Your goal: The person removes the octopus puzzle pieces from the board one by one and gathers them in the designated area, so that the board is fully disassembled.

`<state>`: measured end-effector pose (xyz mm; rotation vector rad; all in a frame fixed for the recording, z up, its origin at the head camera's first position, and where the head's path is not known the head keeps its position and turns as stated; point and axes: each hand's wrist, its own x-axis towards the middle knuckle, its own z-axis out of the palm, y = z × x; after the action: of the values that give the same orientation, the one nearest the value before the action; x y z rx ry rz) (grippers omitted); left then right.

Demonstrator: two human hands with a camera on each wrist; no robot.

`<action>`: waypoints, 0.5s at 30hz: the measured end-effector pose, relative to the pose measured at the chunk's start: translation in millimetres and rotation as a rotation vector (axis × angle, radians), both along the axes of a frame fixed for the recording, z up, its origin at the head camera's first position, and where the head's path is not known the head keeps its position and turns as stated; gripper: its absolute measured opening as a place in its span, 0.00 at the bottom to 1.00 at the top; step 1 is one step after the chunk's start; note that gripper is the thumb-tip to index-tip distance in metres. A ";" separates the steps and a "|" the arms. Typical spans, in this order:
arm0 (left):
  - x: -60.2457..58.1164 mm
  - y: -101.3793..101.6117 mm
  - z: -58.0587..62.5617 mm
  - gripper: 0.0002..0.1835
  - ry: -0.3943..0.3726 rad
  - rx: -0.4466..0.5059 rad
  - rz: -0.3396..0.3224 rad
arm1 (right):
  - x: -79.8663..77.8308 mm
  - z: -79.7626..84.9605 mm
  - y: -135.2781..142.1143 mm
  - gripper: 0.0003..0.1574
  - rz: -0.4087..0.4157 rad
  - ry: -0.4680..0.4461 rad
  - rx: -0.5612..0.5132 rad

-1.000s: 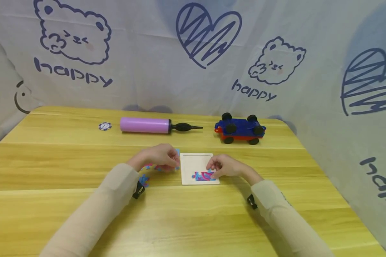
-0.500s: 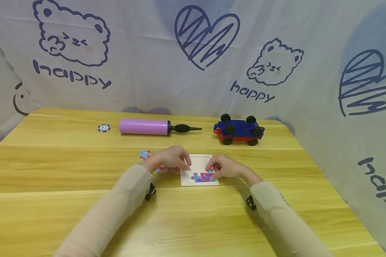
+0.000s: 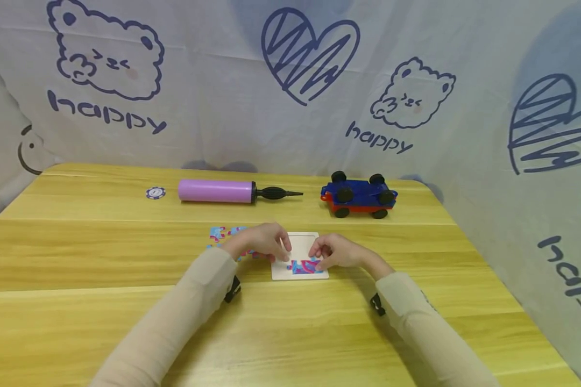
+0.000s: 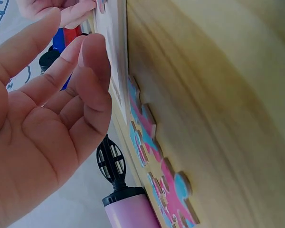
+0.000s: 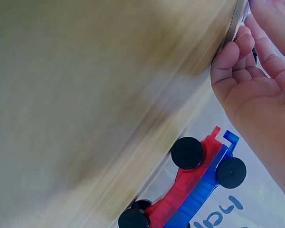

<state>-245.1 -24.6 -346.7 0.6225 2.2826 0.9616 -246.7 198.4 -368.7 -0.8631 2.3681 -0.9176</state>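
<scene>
A square white puzzle tray (image 3: 302, 244) lies mid-table. Joined pink-and-blue jigsaw pieces (image 3: 302, 267) sit in its lower right part. My left hand (image 3: 271, 241) hovers over the tray's left edge, fingers bent downward. In the left wrist view its thumb and index finger (image 4: 76, 52) stand apart, and nothing shows between them. From the right, my right hand (image 3: 338, 251) reaches over the tray, thumb touching the right end of the joined pieces, other fingers loosely bent. Left of the tray lie several loose jigsaw pieces (image 3: 217, 233), partly hidden by my left hand and sleeve.
Behind the tray lies a purple hand pump (image 3: 215, 191) with a black nozzle, a poker chip (image 3: 155, 192) to its left. A blue-and-red toy car (image 3: 358, 194) rests wheels-up at the back right. A printed cloth (image 3: 213, 123) hangs behind the table.
My left hand has moved right, from the loose pieces to over the tray's left side, uncovering several pieces at the back. My right hand stays in place at the joined pieces.
</scene>
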 end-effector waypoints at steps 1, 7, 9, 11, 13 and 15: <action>0.2 0.9 0.1 0.08 0.003 -0.015 -0.003 | -0.1 0.1 -0.1 0.11 -0.002 -0.002 0.001; 0.4 5.8 -2.4 0.09 0.013 -0.125 -0.020 | 0.1 1.1 -0.4 0.11 -0.009 -0.011 0.000; 0.7 7.6 -2.3 0.10 0.002 -0.148 -0.018 | 0.3 0.9 -0.3 0.11 -0.004 -0.009 0.000; 1.3 9.3 -1.9 0.10 0.006 -0.166 -0.026 | 0.4 0.7 -0.1 0.11 0.000 -0.005 -0.001; 2.0 11.2 -1.3 0.10 0.008 -0.176 -0.034 | 0.3 0.4 0.0 0.10 0.005 -0.002 -0.002; 2.9 12.9 -0.7 0.10 0.013 -0.178 -0.044 | 0.3 0.2 0.0 0.10 0.010 0.001 -0.005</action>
<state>-242.2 -11.7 -347.4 0.6014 2.3244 0.7252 -246.3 198.4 -368.5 -0.8765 2.3615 -0.9197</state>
